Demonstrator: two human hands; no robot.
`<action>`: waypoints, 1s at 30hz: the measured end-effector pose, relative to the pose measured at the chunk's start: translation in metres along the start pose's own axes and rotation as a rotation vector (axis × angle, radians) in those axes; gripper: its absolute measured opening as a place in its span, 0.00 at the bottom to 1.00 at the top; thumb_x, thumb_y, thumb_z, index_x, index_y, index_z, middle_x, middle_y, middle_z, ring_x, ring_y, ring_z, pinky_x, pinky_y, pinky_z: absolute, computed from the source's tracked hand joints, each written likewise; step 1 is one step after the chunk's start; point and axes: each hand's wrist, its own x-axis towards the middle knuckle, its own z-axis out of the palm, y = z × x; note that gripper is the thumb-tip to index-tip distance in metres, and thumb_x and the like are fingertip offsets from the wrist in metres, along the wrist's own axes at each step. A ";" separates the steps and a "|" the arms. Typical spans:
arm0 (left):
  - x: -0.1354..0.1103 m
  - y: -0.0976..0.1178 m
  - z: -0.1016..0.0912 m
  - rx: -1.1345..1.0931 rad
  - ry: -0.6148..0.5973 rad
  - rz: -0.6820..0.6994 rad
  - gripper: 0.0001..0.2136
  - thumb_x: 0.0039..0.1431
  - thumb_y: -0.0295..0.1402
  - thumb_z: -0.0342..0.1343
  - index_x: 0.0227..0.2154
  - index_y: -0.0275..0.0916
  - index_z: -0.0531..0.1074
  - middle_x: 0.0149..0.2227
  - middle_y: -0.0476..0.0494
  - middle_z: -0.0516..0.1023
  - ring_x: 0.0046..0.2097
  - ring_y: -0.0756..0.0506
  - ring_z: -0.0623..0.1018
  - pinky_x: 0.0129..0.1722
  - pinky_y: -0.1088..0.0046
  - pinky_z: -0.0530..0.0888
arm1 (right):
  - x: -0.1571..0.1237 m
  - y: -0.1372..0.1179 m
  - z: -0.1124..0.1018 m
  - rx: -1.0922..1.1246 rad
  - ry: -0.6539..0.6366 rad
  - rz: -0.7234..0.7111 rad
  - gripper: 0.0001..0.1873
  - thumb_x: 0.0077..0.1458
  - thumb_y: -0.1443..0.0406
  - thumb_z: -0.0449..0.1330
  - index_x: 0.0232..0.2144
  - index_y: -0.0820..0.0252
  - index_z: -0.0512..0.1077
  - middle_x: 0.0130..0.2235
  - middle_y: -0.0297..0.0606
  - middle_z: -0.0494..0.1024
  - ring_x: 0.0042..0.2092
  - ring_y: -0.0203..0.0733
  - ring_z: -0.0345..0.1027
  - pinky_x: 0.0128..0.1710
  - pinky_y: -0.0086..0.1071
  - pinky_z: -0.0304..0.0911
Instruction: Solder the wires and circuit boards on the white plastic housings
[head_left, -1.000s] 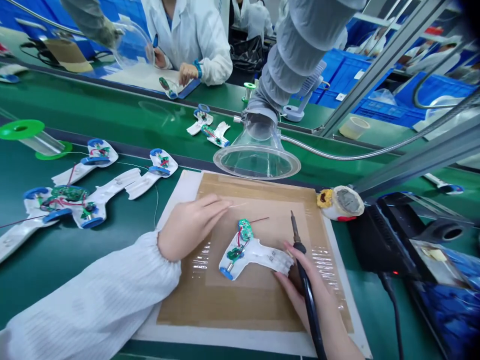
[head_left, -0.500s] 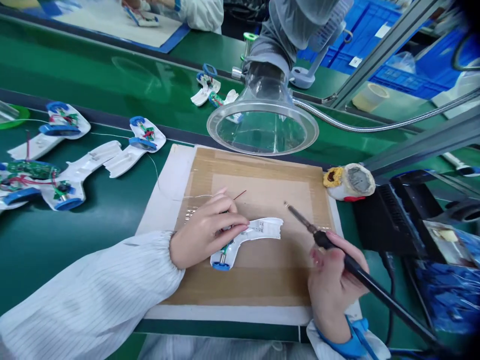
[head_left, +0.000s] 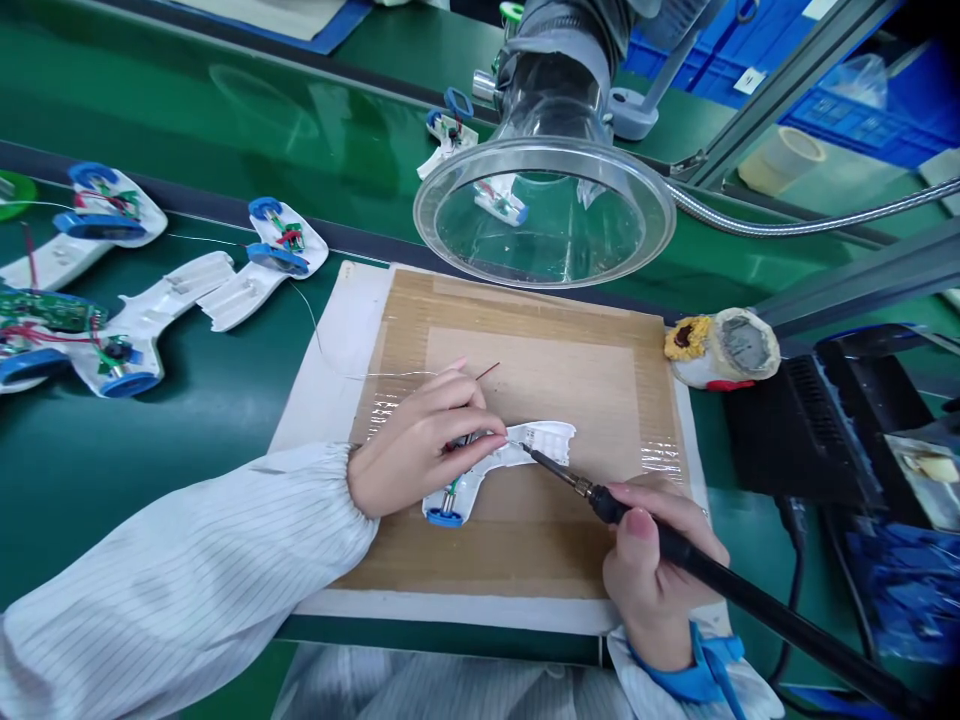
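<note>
My right hand (head_left: 660, 570) grips a black soldering iron (head_left: 697, 562) like a pen. The iron's tip meets the fingertips of my left hand (head_left: 431, 430), or lies very close to them. Thumb and forefinger of that left hand are pinched on a thin solder wire (head_left: 390, 375), which trails off to the left. Beneath the left hand, on brown cardboard, lies a white plastic housing (head_left: 540, 440) with a blue ring (head_left: 444, 517) at its lower end. My left palm and fingers hide most of its inside parts. A short dark red wire (head_left: 489, 370) pokes out beyond the fingers.
Several white housings (head_left: 165, 300) with circuit boards and blue rings lie at the left. A clear fume hood (head_left: 544, 215) hangs above the cardboard mat (head_left: 480, 570). At the right stand a yellow sponge (head_left: 686, 340), a white jar (head_left: 746, 345) and a black soldering station (head_left: 795, 430).
The soldering iron has moved left and down, bringing its tip from open space above the cardboard to my left fingertips. My left hand keeps its pinch, and the view has shifted slightly.
</note>
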 end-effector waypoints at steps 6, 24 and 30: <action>-0.001 -0.002 0.003 0.039 0.001 0.008 0.09 0.79 0.32 0.59 0.42 0.41 0.84 0.36 0.50 0.78 0.39 0.49 0.81 0.76 0.52 0.73 | 0.001 0.000 0.000 -0.028 -0.030 -0.021 0.06 0.74 0.63 0.63 0.44 0.51 0.81 0.32 0.33 0.83 0.30 0.42 0.78 0.32 0.38 0.74; 0.007 0.003 0.006 0.110 0.059 -0.017 0.09 0.79 0.30 0.59 0.42 0.41 0.83 0.37 0.49 0.79 0.39 0.49 0.81 0.75 0.49 0.73 | 0.004 -0.001 0.002 -0.065 -0.006 -0.008 0.06 0.74 0.64 0.63 0.45 0.51 0.81 0.33 0.34 0.85 0.32 0.42 0.80 0.32 0.37 0.75; 0.007 0.002 0.007 0.102 0.069 0.004 0.08 0.79 0.30 0.59 0.42 0.40 0.83 0.37 0.49 0.78 0.39 0.49 0.81 0.75 0.50 0.73 | 0.004 0.000 0.001 -0.060 -0.017 -0.005 0.05 0.74 0.63 0.64 0.46 0.52 0.82 0.34 0.34 0.85 0.33 0.41 0.81 0.34 0.36 0.75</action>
